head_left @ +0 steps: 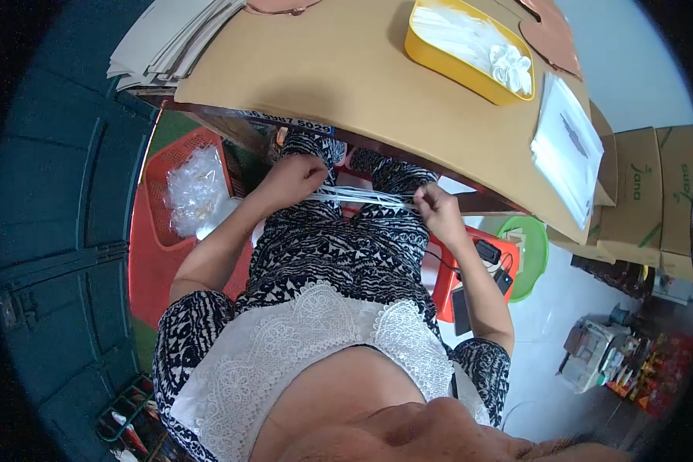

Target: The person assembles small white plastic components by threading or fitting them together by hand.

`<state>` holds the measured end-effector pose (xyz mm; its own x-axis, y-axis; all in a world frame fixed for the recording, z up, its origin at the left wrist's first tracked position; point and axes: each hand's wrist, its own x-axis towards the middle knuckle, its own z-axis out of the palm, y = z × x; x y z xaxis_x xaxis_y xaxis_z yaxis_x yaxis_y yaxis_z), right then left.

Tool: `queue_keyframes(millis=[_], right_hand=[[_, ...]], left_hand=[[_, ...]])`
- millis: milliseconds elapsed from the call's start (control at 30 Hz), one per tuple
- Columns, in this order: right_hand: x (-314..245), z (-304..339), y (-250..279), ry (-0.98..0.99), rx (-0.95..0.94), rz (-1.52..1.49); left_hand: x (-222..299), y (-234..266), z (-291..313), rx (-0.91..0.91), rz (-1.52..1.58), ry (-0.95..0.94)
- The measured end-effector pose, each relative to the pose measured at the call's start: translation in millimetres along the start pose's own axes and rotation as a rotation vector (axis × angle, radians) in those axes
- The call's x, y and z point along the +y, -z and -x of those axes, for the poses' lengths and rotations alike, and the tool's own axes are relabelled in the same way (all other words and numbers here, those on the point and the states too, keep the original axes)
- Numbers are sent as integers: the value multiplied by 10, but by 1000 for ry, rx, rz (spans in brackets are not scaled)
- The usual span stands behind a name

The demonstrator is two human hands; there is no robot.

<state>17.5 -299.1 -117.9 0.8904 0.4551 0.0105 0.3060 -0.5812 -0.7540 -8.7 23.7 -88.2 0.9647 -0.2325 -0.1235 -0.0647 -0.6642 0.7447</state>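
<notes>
Across my lap stretches a bundle of thin white strings (359, 195), lying over the patterned trousers between my two hands. My left hand (296, 179) is closed with its fingertips pinched together, just above the left end of the strings. Whatever it pinches is too small to make out. At the bundle's right end, my right hand (436, 206) is closed, its thumb and fingers pinching the strings.
The brown-topped table (308, 69) is right beyond my knees. On it stand a yellow tray (466, 77) of white pieces, a paper stack (173, 38) and white sheets (566, 146). A red basket (142, 189) holds clear plastic bags. A red stool (473, 246) bears dark devices beside a green basin (535, 262).
</notes>
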Motion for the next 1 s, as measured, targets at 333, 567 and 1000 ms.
queue_keyframes(millis=[333,567,1000], right_hand=[[-540,52,163,-79,-88,-370],[-810,67,251,-22,-61,-385],[-1122,-14,207,233,317,-383]], left_hand=[[582,41,-66,-87,122,-165],[815,-26,-199,-158,128,-340],[1418,225,-311,-426,565,-206]])
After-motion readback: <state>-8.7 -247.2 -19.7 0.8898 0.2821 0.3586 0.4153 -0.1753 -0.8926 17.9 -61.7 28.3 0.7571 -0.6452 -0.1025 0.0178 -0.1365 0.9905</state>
